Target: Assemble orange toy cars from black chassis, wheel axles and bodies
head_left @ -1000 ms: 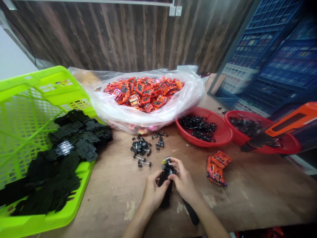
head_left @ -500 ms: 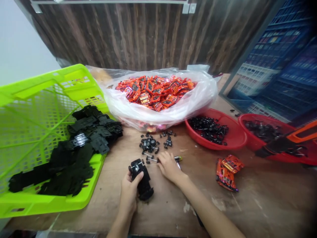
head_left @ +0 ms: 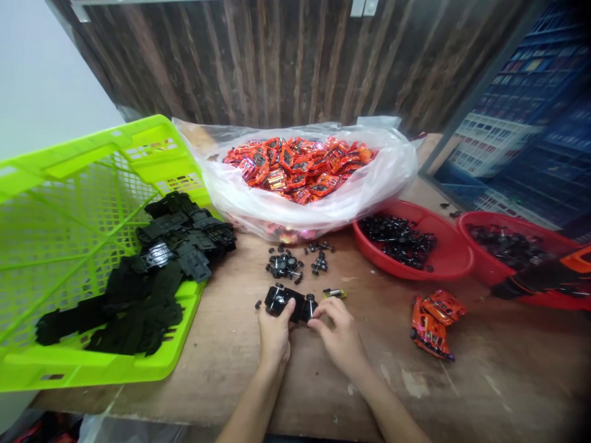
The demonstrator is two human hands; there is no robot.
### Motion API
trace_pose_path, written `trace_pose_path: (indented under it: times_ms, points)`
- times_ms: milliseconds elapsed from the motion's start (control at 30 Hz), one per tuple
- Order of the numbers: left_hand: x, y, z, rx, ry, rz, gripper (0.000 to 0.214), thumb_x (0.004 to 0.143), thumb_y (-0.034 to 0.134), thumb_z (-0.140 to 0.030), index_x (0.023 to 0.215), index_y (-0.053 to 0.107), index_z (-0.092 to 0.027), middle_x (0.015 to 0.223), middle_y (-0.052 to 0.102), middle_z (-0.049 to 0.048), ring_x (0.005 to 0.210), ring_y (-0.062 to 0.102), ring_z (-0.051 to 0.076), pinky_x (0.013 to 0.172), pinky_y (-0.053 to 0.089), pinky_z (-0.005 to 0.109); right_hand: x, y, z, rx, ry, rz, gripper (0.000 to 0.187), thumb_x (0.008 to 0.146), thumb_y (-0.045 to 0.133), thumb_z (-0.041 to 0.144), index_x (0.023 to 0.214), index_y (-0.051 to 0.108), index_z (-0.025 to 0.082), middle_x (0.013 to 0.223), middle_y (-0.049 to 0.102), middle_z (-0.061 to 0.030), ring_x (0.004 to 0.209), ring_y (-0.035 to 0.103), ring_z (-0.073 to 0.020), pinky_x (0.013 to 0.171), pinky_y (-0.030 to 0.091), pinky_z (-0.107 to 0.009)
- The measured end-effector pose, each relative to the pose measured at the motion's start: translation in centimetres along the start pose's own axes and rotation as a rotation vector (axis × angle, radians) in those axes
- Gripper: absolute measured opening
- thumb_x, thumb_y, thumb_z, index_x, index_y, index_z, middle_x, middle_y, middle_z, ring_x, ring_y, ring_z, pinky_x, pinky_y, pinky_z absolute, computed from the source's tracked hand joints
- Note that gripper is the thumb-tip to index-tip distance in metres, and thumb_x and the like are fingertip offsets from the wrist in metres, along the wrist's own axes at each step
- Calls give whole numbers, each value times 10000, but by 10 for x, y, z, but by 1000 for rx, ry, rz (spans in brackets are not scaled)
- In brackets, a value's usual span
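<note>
My left hand point(head_left: 274, 335) grips a black toy car chassis point(head_left: 290, 303) just above the wooden table, thumb over its left end. At the chassis's right end my right hand point(head_left: 338, 332) pinches a wheel axle. A small heap of loose black wheel axles point(head_left: 285, 266) lies on the table just beyond the chassis. A tiny yellow-green part point(head_left: 334, 293) lies right of it, near my right fingers.
A lime green crate point(head_left: 87, 154) tipped on its side at the left spills black chassis plates point(head_left: 152, 271). A clear bag of orange car bodies point(head_left: 300, 163) sits behind. Two red bowls point(head_left: 450, 258) of black wheels stand at right. Orange car bodies point(head_left: 434, 323) lie near them.
My right hand has come back from the loose axles to the chassis. My left hand has turned the chassis from lengthwise to crosswise. The view has shifted left.
</note>
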State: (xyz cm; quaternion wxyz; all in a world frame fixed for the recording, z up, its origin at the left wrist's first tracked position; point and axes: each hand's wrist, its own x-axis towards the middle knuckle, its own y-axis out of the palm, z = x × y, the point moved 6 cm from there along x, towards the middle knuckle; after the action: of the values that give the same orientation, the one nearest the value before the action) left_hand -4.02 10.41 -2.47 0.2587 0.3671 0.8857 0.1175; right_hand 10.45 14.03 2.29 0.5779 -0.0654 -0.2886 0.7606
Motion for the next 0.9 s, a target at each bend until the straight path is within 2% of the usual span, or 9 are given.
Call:
trace_pose_path:
  times_ms: [167, 233, 300, 367, 467, 567, 667, 767, 900]
  points:
    - [-2, 6, 3, -55, -22, 24, 479, 538, 839, -296, 883, 540, -152, 747, 627, -2, 619, 629, 141, 523, 514, 237, -18, 14, 12, -191, -98, -25, 89, 776, 586, 143, 770, 533, 214, 880, 531, -57, 889, 500, -236, 795, 424, -392]
    - [-2, 6, 2, -68, -36, 25, 482, 533, 842, -292, 892, 555, -147, 756, 649, 10, 637, 644, 152, 551, 524, 247, -14, 8, 20, -203, -130, -36, 113, 762, 631, 192, 798, 528, 220, 906, 531, -59, 898, 507, -240, 789, 434, -383]
    - [-4, 3, 0, -81, -67, 24, 494, 522, 847, -283, 908, 572, -144, 782, 673, 27, 674, 663, 168, 594, 538, 262, 6, -8, 33, -176, -184, -84, 133, 782, 634, 264, 839, 522, 222, 916, 534, -58, 894, 521, -227, 775, 445, -350]
    - [-10, -7, -5, -84, -104, 19, 499, 519, 849, -274, 922, 587, -141, 829, 693, 46, 738, 682, 189, 653, 552, 277, 45, -32, 49, -166, -264, -166, 89, 852, 546, 292, 880, 514, 215, 910, 545, -58, 886, 534, -205, 778, 446, -319]
    - [-23, -40, -21, -17, -80, 2, 479, 552, 834, -291, 944, 609, -134, 897, 711, 69, 822, 691, 214, 710, 555, 278, 132, -62, 67, -360, -308, -214, 136, 916, 391, 231, 933, 518, 187, 936, 575, -78, 906, 541, -192, 834, 425, -306]
    - [-31, -91, -33, 83, -92, -174, 517, 521, 836, -311, 956, 610, -147, 744, 717, 40, 634, 687, 223, 565, 559, 302, 223, -73, 64, -548, -256, -151, 207, 868, 373, 92, 959, 552, 143, 979, 599, -113, 954, 531, -203, 866, 397, -313]
    - [-30, -119, -40, 92, -94, -237, 513, 531, 821, -304, 969, 597, -158, 658, 699, 17, 520, 658, 208, 484, 534, 294, 280, -71, 45, -617, -197, -126, 217, 792, 448, 25, 921, 591, 124, 1007, 602, -150, 996, 505, -241, 894, 366, -381]
    - [-19, -106, -40, 35, -78, -161, 501, 549, 810, -292, 973, 580, -159, 650, 681, 0, 488, 638, 181, 472, 518, 275, 304, -68, 32, -645, -141, -134, 183, 764, 513, 26, 885, 603, 130, 1019, 602, -151, 1027, 485, -265, 929, 327, -451]
    - [9, -38, -37, -48, -46, 19, 452, 554, 798, -274, 928, 587, -133, 666, 670, -3, 514, 630, 151, 521, 524, 262, 310, -89, 48, -622, -105, -225, 174, 826, 458, 74, 949, 575, 111, 1065, 585, -161, 1032, 498, -265, 915, 339, -446]
